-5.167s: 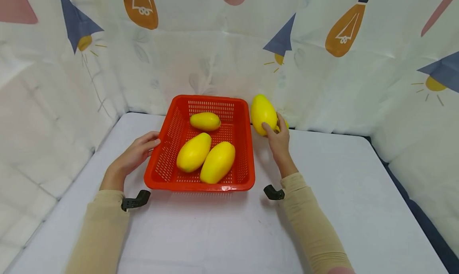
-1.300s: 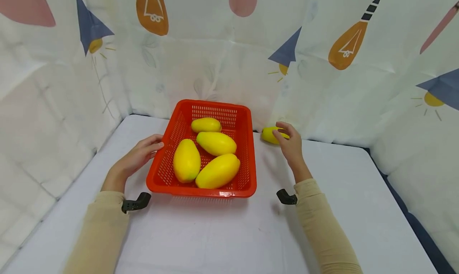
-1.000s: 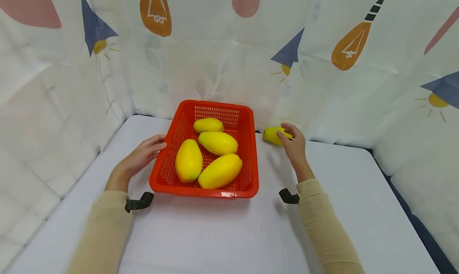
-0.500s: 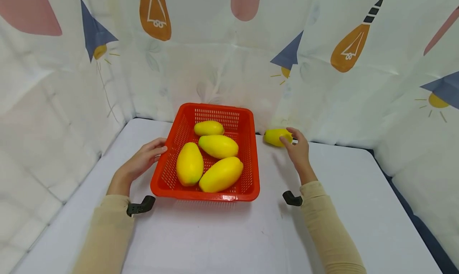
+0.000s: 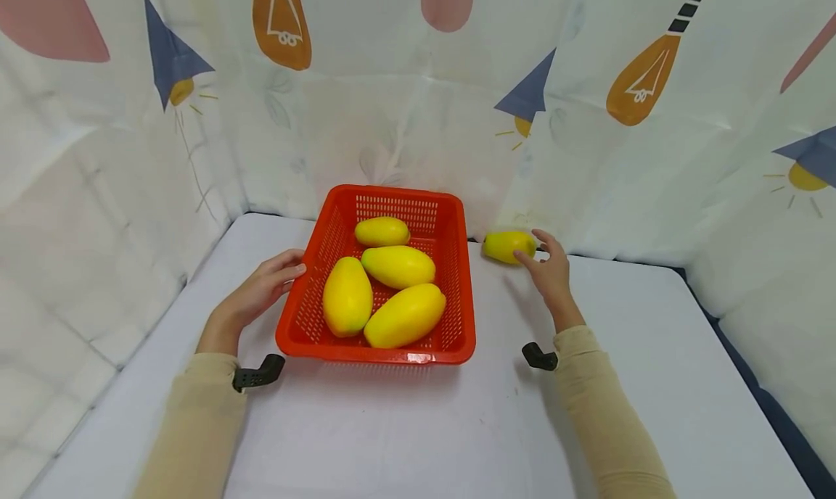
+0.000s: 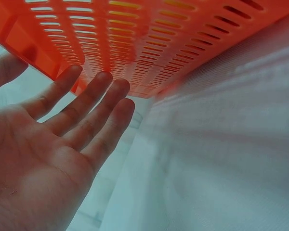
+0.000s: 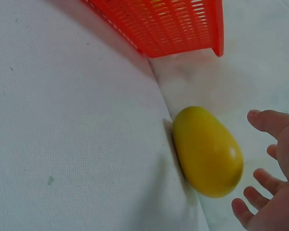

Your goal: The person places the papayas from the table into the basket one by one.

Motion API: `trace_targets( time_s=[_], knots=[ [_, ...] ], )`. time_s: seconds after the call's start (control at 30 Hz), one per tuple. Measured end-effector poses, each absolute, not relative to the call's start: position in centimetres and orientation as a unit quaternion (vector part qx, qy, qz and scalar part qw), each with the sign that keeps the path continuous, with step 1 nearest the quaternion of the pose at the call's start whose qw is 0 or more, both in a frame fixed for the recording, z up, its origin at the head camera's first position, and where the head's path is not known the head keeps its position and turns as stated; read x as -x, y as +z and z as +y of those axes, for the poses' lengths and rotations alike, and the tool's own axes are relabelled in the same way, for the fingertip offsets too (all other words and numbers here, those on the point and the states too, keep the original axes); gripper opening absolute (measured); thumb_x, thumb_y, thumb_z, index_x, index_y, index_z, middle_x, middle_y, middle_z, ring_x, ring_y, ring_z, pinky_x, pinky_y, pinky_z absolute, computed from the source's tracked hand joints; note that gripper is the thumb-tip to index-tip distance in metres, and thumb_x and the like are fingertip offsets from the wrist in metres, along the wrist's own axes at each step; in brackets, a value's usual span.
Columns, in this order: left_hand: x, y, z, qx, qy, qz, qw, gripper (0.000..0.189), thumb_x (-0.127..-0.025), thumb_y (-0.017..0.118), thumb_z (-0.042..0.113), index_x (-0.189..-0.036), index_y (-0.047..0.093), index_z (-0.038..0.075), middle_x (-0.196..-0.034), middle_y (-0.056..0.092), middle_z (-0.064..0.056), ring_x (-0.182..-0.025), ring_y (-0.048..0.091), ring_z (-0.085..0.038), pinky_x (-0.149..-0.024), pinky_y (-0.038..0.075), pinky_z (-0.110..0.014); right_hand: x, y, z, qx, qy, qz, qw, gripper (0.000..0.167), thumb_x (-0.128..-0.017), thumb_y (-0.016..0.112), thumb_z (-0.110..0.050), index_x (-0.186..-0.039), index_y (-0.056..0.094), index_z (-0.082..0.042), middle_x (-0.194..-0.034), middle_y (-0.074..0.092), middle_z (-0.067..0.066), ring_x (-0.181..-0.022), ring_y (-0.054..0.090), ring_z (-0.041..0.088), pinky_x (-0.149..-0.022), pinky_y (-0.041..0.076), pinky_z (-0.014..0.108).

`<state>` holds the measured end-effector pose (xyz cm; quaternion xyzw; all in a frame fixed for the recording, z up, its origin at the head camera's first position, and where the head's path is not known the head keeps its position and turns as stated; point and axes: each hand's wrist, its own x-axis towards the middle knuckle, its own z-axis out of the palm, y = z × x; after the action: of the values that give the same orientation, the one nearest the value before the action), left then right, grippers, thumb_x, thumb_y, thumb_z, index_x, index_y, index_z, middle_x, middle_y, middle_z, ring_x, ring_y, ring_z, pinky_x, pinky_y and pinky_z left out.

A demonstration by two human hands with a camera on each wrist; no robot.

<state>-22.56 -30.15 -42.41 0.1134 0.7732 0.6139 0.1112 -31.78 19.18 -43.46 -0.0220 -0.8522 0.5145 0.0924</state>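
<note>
A red plastic basket (image 5: 375,357) stands on the white table, holding several smooth yellow oval fruits (image 5: 405,316) that look like mangoes or papayas. My left hand (image 5: 264,287) rests at the basket's left side. In the left wrist view, the fingers (image 6: 98,96) lie fairly straight along its slotted outer wall, while the thumb tip is hidden at the rim. One more such fruit (image 5: 509,246) lies on the table right of the basket, near the back edge. Close to its right end is my right hand (image 5: 550,270), thumb and fingers spread; a gap separates them in the right wrist view (image 7: 274,178).
A white cloth wall (image 5: 418,122) with printed lamp and bulb shapes rises right behind the table. Another cloth wall (image 5: 98,231) stands along the left. The white tabletop (image 5: 392,441) stretches in front of the basket. Each wrist carries a black mount.
Earlier, my right hand held a fruit beside the basket; now the basket holds one more. Over the last second that hand has shifted slightly right beside the lone fruit. My left hand stays put.
</note>
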Motion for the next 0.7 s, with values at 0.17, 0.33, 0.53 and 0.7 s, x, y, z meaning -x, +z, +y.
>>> trace_targets(
  time_s=[0.17,0.33,0.53,0.7],
  knots=[
    [22.6,-42.1,-30.3,-0.117,0.609,0.777,0.112,0.046,-0.103,0.041,0.035,-0.136,0.041,0.002,-0.122,0.052,0.002,-0.11,0.052,-0.006,-0.093,0.044,-0.014,32.0,-43.4,19.1,0.022,0.511,-0.854,0.089,0.063,-0.088,0.071,-0.028,-0.143,0.044,-0.014,-0.151,0.04,0.008,-0.137,0.037,0.033,-0.112,0.035,0.047],
    [22.9,-41.9,-30.3,-0.112,0.609,0.778,0.109,0.045,-0.103,0.042,0.036,-0.136,0.041,0.004,-0.122,0.051,0.004,-0.111,0.051,-0.005,-0.094,0.042,-0.012,32.6,-43.4,19.0,0.016,0.506,-0.858,0.089,0.065,-0.087,0.072,-0.029,-0.144,0.043,-0.015,-0.152,0.038,0.009,-0.135,0.037,0.034,-0.111,0.035,0.048],
    [22.8,-42.1,-30.3,-0.113,0.615,0.772,0.115,0.044,-0.103,0.041,0.033,-0.136,0.041,0.003,-0.121,0.052,0.004,-0.109,0.052,-0.004,-0.093,0.044,-0.012,33.1,-43.9,19.3,0.033,0.494,-0.866,0.068,0.069,-0.087,0.071,-0.03,-0.147,0.039,-0.017,-0.155,0.033,0.008,-0.138,0.035,0.032,-0.113,0.033,0.047],
    [22.8,-42.3,-30.2,-0.115,0.614,0.773,0.112,0.045,-0.103,0.042,0.033,-0.136,0.041,0.003,-0.122,0.051,0.002,-0.109,0.053,-0.005,-0.093,0.044,-0.012,33.3,-44.2,19.5,0.032,0.489,-0.87,0.056,0.072,-0.088,0.071,-0.029,-0.149,0.034,-0.018,-0.156,0.033,0.006,-0.139,0.033,0.031,-0.114,0.032,0.048]
  ],
)
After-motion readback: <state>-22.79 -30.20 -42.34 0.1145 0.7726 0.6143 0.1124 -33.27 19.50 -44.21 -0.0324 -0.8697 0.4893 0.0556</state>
